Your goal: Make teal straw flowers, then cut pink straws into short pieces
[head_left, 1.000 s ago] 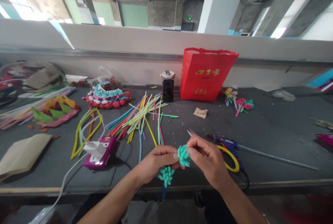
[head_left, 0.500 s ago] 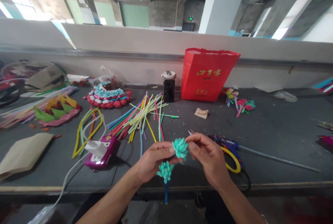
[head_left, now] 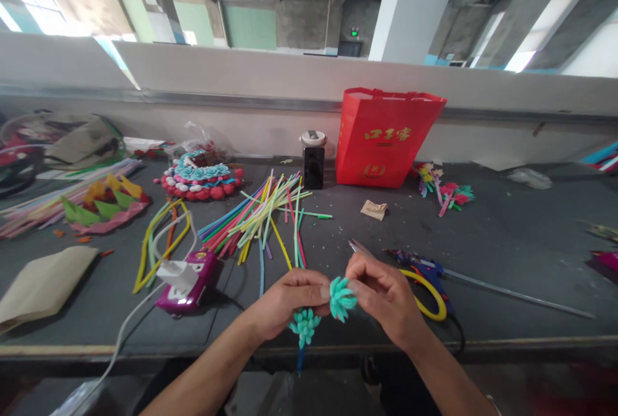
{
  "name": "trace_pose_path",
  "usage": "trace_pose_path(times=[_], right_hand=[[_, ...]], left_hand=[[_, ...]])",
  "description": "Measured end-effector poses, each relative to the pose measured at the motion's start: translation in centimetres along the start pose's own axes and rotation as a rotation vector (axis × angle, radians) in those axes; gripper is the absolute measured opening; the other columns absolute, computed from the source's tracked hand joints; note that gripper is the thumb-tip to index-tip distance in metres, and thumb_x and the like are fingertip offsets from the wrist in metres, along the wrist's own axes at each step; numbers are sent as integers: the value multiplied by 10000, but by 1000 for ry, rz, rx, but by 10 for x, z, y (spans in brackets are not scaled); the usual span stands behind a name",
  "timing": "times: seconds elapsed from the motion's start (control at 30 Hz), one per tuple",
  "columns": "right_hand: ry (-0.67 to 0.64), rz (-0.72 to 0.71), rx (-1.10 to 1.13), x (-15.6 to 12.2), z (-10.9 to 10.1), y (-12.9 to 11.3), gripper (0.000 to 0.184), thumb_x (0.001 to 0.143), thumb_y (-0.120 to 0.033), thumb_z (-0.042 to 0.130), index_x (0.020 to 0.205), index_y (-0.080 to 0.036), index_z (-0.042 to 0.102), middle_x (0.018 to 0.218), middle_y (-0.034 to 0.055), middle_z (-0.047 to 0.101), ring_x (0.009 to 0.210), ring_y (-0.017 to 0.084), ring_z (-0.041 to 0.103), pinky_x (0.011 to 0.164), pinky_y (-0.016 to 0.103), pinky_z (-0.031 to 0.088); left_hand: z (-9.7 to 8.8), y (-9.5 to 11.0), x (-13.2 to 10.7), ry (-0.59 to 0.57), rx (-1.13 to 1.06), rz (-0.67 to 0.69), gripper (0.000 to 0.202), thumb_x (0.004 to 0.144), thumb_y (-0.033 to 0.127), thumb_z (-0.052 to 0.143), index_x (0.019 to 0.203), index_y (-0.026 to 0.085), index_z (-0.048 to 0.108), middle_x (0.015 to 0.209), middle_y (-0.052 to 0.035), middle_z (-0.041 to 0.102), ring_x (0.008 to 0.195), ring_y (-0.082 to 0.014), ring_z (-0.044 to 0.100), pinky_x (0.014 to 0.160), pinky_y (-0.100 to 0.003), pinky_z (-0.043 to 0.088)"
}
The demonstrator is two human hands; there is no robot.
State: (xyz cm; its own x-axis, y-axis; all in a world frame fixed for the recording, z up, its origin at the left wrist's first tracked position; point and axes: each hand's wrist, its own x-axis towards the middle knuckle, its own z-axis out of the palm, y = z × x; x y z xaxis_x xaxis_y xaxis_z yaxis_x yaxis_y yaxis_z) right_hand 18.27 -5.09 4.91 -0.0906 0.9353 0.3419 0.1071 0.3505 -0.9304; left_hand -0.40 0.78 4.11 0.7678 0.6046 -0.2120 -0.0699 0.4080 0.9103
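Observation:
My left hand and my right hand meet over the near edge of the dark table. Both pinch a teal pipe-cleaner flower between their fingertips. A second teal flower on a blue stem hangs just below my left hand, and its stem runs up into that hand. Behind my right hand lie scissors with yellow handles and a blue glue gun.
A heap of coloured pipe cleaners lies mid-table. A purple socket block with a white plug sits at the left. Further back stand a red bag, a dark jar, a round flower piece and small flowers.
The upper teal flower dropped a little and turned between my fingertips. My right hand closed in on it again after easing off half a second ago.

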Motion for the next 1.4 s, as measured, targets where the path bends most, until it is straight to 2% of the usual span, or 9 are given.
trace_pose_path(times=[0.17,0.47,0.73,0.87,0.97,1.1,1.2,1.3,1.4], right_hand=[[55,-33,-9,0,0,2,184,919,-301,609,768,-194,611,733,-7,539,671,133,496,626,256,403],[66,16,116,-1,1,5,82,890,-291,659,867,-213,669,781,1,578,684,139,550,620,253,456],[62,6,-25,0,-1,3,178,903,-278,604,747,-192,595,732,2,545,656,139,505,606,261,432],[150,41,-52,2,-3,5,189,920,-375,589,893,-197,646,754,9,588,621,133,520,557,241,442],[236,77,-273,4,-13,11,235,918,-406,583,1008,-201,653,816,29,632,696,158,584,636,264,489],[195,158,-784,-9,-47,35,321,897,-395,550,1138,-197,625,945,73,665,774,217,631,736,367,523],[183,175,-1075,-32,-76,64,411,877,-378,508,1216,-163,594,1102,135,670,1042,311,631,907,476,499],[115,115,-1203,-58,-95,87,410,880,-371,468,1186,-144,618,1155,166,660,1124,338,608,964,510,481],[106,69,-1211,-77,-98,98,425,901,-390,451,1227,-163,599,1190,162,652,1118,322,628,936,490,516]], left_hand=[[0,1,0,22,-52,23,341,679,439,773,688,103,722,543,-11,492,520,-89,385,501,-228,235],[3,3,1,29,-106,20,339,646,425,793,702,94,748,615,-69,633,526,-88,421,502,-219,267],[3,2,0,-33,0,13,348,745,445,732,669,106,713,556,-6,483,526,-86,363,518,-245,228],[3,4,1,-4,-16,83,344,740,447,748,669,116,689,573,-5,486,523,-87,366,505,-249,217],[1,5,1,100,-77,157,273,738,386,769,734,121,706,625,-17,565,488,-58,342,481,-237,192],[-4,8,-1,223,-184,263,230,739,342,784,754,127,704,667,-17,616,467,-35,342,470,-216,221],[-8,10,-4,293,-239,326,211,741,313,789,790,125,707,715,-20,638,470,-23,358,474,-203,253],[-11,12,-4,349,-292,359,215,724,295,808,781,120,696,727,-10,630,471,-14,359,470,-195,250],[-11,12,-2,380,-319,377,230,710,297,820,774,125,680,721,-2,629,466,-15,356,464,-199,250]])
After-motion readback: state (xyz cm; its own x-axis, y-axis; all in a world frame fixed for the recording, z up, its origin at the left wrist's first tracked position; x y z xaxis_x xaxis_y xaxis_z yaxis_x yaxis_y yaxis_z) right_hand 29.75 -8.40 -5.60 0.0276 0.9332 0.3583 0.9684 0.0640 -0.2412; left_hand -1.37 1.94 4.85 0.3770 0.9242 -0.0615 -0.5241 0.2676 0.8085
